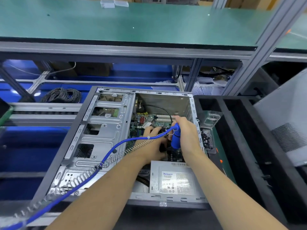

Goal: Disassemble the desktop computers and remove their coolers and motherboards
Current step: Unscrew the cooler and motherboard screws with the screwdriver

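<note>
Right hand (186,131) is wrapped around the smooth blue plastic body of an electric screwdriver (175,138), holding it near upright, its long axis running top to bottom with the working end aimed down into the case; the tip itself is hidden behind the hands. A glossy blue cable (106,157) leaves the top of the tool and sweeps down-left, paired with a springy clear coil. Left hand (152,143) reaches in low beside it, fingers spread and resting on the green motherboard (146,121); whether it pinches anything underneath, I cannot tell.

The open desktop computer case (106,135) lies on its side on the bench, a long boxy shell of stamped, ribbed sheet metal with cut-out drive bays on the left, its long axis running from near-left to far-right. The board sits flat on the case floor, studded with red and white slots. A matte grey power supply (172,177) with a printed label fills the near corner. Just right of the case, a clear plastic tray (206,138) holds small dark screws.
</note>
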A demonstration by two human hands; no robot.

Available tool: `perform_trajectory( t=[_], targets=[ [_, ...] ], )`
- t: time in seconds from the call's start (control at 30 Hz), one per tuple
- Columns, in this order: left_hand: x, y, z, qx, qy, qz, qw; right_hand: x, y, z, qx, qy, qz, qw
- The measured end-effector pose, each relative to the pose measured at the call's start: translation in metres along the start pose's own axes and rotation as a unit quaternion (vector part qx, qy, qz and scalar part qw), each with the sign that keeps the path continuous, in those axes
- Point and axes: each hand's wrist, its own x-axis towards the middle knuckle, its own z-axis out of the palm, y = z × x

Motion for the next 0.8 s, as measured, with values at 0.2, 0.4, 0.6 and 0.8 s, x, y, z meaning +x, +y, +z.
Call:
perform_trajectory(
  t=[0.2,0.4,0.6,0.8],
  targets=[
    [-0.0039,-0.0007,-0.0057,0.026,0.018,-0.006,0.999,0.0040,0.0013,0.0027,-0.010,-0.018,0.045,0.999],
    [-0.0066,-0.0047,-0.0035,0.030,0.031,-0.024,0.999,0.0065,0.0033,0.0027,0.070,-0.030,0.030,0.997],
    [-0.0091,-0.0002,-0.0009,-0.005,0.024,-0.047,0.999,0.0045,0.0065,0.0008,0.082,-0.037,0.018,0.996],
    [-0.0096,0.0016,-0.0025,-0.003,0.027,-0.051,0.998,0.0049,0.0029,0.0025,0.063,-0.041,0.028,0.997]
  ],
)
